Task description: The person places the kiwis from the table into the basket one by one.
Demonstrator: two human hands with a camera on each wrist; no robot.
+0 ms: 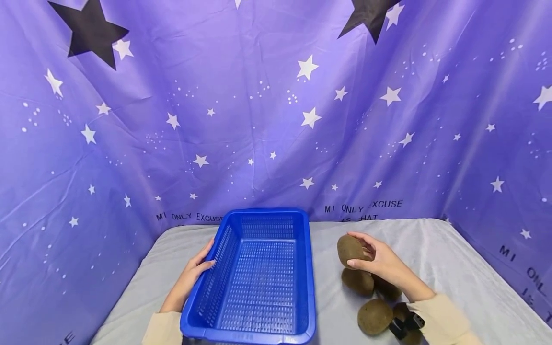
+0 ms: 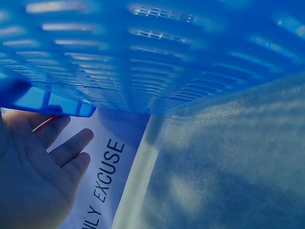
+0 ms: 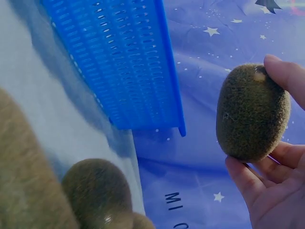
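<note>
A brown, fuzzy kiwi (image 1: 350,250) is held up by my right hand (image 1: 381,261), pinched between thumb and fingertips. The right wrist view shows the same kiwi (image 3: 252,112) with the thumb at one end and the fingers at the other. Below that hand, several more kiwis (image 1: 374,316) lie grouped on the cloth. My left hand (image 1: 191,278) holds the left rim of a blue plastic basket (image 1: 311,287), whose slotted floor shows no fruit. In the left wrist view, the left fingers (image 2: 71,148) lie under the rim; the thumb is hidden there.
A light grey cloth (image 1: 142,292) covers the table. Purple star-printed fabric (image 1: 258,120) hangs behind it and along both sides. A black device (image 1: 405,326) is strapped at the right wrist, in front of one kiwi.
</note>
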